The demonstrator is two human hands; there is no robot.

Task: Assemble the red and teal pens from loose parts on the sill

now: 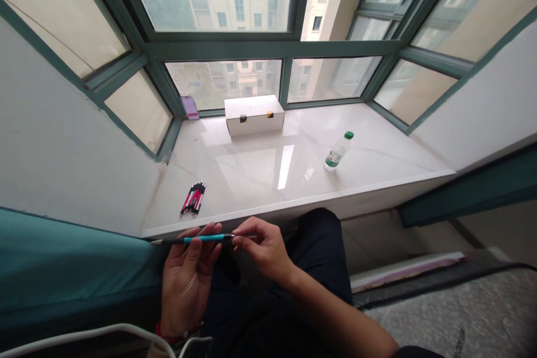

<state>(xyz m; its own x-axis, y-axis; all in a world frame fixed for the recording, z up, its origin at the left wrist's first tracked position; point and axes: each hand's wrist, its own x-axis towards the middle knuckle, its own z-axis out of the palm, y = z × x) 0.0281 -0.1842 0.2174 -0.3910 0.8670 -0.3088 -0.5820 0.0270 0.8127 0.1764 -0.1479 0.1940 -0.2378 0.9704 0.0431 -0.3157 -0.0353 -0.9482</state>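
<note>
Teal and black, a slim pen (203, 238) lies level across the person's hands, its silver tip (154, 241) pointing left, just beyond the front edge of a white marble window sill (260, 179). The left hand (187, 279) is palm up and half closed, its fingers (201, 249) curled around the barrel, with a red wristband (170, 331) showing below it. The right hand (264, 249) grips the other end of the pen in a pinch between thumb and forefinger (245, 232). Both hands are above the person's dark trousers (323, 246). A teal cushion (62, 274) lies to the left, and a white cable (96, 335) loops along the bottom of the view.

On the sill, nearest the hands, a small bundle of red-and-black pens (193, 198) lies close together; their exact number cannot be told. Farther back, a white box (254, 117) sits near the window with 2 small patches of tape (243, 118) on its front. A clear plastic water bottle (337, 151) with a green cap rests to the right, well apart from the box. A blurred purple object (190, 107) stands by the glass, left of the box.
</note>
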